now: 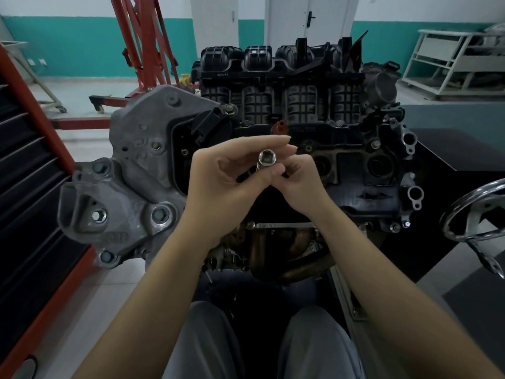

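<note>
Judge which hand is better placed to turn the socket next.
Left, probably. The left hand pinches the socket between fingers and thumb; the right hand curls beside it, and whatever it grips is hidden.

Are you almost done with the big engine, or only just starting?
It looks early. Done: a flat wrench lies ready on the engine, and nothing else shows as finished. In hand: the left hand and right hand hold a shiny socket, seemingly fitting it onto a dark tool. Left: the bolts seen on the grey cover are not yet out.
</note>
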### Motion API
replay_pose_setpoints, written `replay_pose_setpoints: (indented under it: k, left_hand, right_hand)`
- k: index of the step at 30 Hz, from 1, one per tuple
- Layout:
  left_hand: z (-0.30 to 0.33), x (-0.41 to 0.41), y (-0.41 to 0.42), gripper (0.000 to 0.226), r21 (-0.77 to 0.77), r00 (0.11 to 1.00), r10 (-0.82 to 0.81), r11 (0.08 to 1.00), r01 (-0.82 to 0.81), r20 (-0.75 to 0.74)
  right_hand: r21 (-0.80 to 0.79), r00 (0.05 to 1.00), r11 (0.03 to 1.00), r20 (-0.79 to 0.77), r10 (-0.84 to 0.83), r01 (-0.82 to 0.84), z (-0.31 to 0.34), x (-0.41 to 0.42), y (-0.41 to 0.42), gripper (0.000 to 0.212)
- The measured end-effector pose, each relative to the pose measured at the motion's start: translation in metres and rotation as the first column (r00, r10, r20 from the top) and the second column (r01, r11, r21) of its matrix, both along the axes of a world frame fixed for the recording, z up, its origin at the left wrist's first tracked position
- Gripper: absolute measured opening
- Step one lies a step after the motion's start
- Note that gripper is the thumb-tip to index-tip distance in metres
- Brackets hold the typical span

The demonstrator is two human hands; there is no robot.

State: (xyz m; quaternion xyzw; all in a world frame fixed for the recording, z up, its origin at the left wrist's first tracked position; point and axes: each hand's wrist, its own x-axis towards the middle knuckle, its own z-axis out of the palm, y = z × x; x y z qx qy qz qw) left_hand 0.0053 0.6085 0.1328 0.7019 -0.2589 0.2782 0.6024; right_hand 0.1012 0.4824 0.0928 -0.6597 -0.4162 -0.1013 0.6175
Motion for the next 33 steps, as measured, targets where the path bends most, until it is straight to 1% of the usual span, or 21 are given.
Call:
replay_pose_setpoints:
  k: [2, 3, 5, 7, 9, 10, 12, 14, 15, 17, 19, 20, 22, 24, 26, 27, 29, 31, 33]
  left_hand:
    - [0.0009, 0.0008, 0.0008, 0.036, 0.035, 1.0, -0.02, 0.999, 0.021, -0.012]
    - [0.0019, 0.0011, 0.0005, 0.035, 0.064, 1.0, 0.018, 0.998, -0.018, -0.002]
    - [0.0038, 0.0004, -0.0001, 0.031, 0.092, 0.99, 0.134, 0.986, -0.137, 0.037]
    - [0.0038, -0.0003, -0.0006, 0.029, 0.075, 0.978, 0.2, 0.976, -0.204, 0.057]
    - [0.0039, -0.0009, -0.0008, 0.032, 0.057, 0.982, 0.184, 0.981, -0.186, 0.038]
    - [0.0037, -0.0008, 0.0001, 0.035, 0.039, 0.991, 0.133, 0.99, -0.134, 0.013]
    - [0.0035, -0.0007, 0.0028, 0.04, 0.035, 1.0, 0.015, 0.999, -0.015, -0.015]
    - [0.003, -0.0005, 0.0046, 0.042, 0.075, 0.999, -0.042, 0.996, 0.043, -0.021]
    - [0.0025, 0.0003, 0.0046, 0.041, 0.1, 0.999, -0.036, 0.994, 0.039, -0.024]
    - [0.0034, -0.0003, 0.003, 0.036, 0.139, 0.999, 0.05, 0.989, -0.049, 0.001]
    - [0.0034, -0.0008, 0.0017, 0.031, 0.124, 0.988, 0.149, 0.98, -0.153, 0.041]
    - [0.0033, -0.001, 0.0012, 0.031, 0.106, 0.984, 0.171, 0.979, -0.175, 0.053]
    - [0.0031, -0.0012, 0.0007, 0.033, 0.07, 0.988, 0.149, 0.986, -0.152, 0.05]
    - [0.0018, -0.0007, 0.0032, 0.037, 0.032, 0.999, 0.051, 0.998, -0.052, 0.016]
    - [0.0023, -0.001, 0.0051, 0.04, 0.043, 1.0, -0.019, 0.999, 0.02, -0.011]
    - [0.0024, -0.0005, 0.0053, 0.04, 0.06, 1.0, -0.017, 0.998, 0.017, -0.013]
    - [0.0033, -0.0008, 0.0034, 0.038, 0.083, 0.998, 0.067, 0.994, -0.068, 0.011]
    - [0.0032, -0.0015, 0.0022, 0.034, 0.065, 0.987, 0.154, 0.986, -0.157, 0.037]
    - [0.0033, -0.0019, 0.0017, 0.032, 0.047, 0.985, 0.167, 0.984, -0.169, 0.045]
  right_hand:
    - [0.023, 0.999, 0.999, -0.007, -0.048, 0.049, -0.0029, 0.0024, 0.0001, 0.018]
    - [0.03, 0.997, 0.997, -0.003, -0.074, 0.074, -0.0056, 0.0049, 0.0001, 0.016]
    - [0.036, 0.995, 0.995, -0.01, -0.096, 0.096, -0.008, 0.0071, 0.0012, 0.019]
    - [0.051, 0.996, 0.995, -0.02, -0.088, 0.088, -0.0082, 0.0079, 0.0012, 0.024]
    - [0.049, 0.998, 0.997, -0.003, -0.055, 0.055, -0.0065, 0.0072, -0.0005, 0.023]
    - [0.021, 0.999, 0.999, 0.018, -0.029, 0.029, -0.0058, 0.0066, -0.0017, 0.019]
    - [-0.021, 1.0, 1.0, 0.026, 0.004, -0.003, -0.0047, 0.0052, -0.0031, 0.018]
    - [0.0, 1.0, 1.0, -0.004, -0.018, 0.018, -0.0045, 0.0044, -0.0023, 0.02]
    - [0.022, 0.999, 0.999, -0.009, -0.049, 0.049, -0.0054, 0.0052, -0.0021, 0.022]
    - [0.046, 0.995, 0.994, -0.008, -0.103, 0.103, -0.0071, 0.0071, -0.0013, 0.023]
    - [0.043, 0.994, 0.993, -0.009, -0.109, 0.11, -0.0065, 0.0076, -0.0013, 0.022]
    - [0.049, 0.995, 0.994, -0.001, -0.097, 0.097, -0.0064, 0.0078, -0.0021, 0.024]
    - [0.035, 0.998, 0.998, 0.029, -0.058, 0.056, -0.0048, 0.0062, -0.0031, 0.029]
    - [0.01, 0.998, 0.999, 0.045, -0.033, 0.032, -0.0046, 0.0038, -0.0016, 0.029]
    - [0.039, 0.998, 0.998, 0.029, -0.055, 0.054, -0.0049, 0.0031, -0.0001, 0.029]
    - [0.055, 0.996, 0.995, 0.019, -0.082, 0.081, -0.0051, 0.0036, -0.0001, 0.029]
    - [0.066, 0.994, 0.991, 0.002, -0.113, 0.113, -0.0056, 0.0053, 0.0, 0.028]
    - [0.066, 0.996, 0.994, -0.001, -0.09, 0.09, -0.0046, 0.0055, -0.0007, 0.025]
    - [0.052, 0.998, 0.997, 0.015, -0.06, 0.06, -0.0034, 0.0046, -0.0019, 0.022]
